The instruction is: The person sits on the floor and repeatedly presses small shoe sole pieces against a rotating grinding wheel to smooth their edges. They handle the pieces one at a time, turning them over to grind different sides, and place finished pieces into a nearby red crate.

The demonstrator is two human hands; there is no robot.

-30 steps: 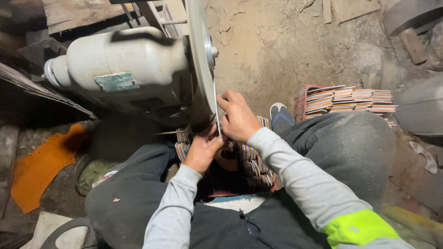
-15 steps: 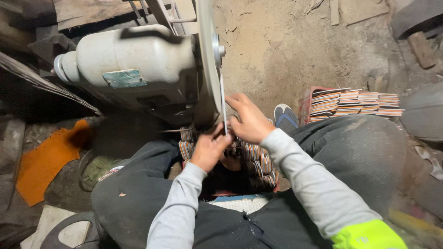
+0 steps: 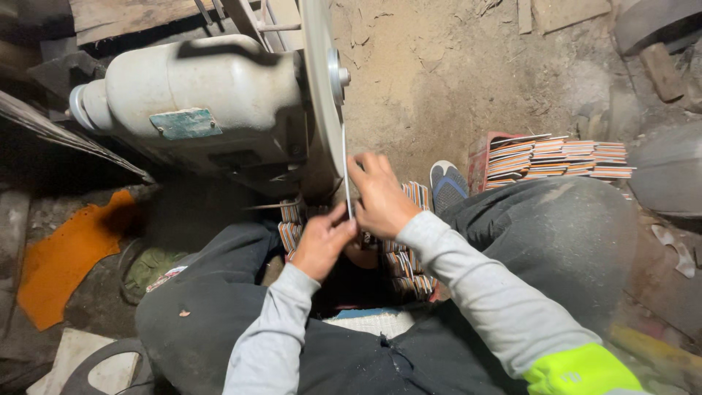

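Thin strip pressed to the grinding disc

Both hands, left hand and right hand, pinch a thin strip against the disc; it looks light, stiff, best gripped at its ends.

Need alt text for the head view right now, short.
Both hands, left hand and right hand, press a thin flat strip edge-on beside the grinding disc of a grey motor. Striped pieces lie stacked on the dirt floor.

Orange scrap on the dirt floor, striped stacks in a red crate, wooden planks.
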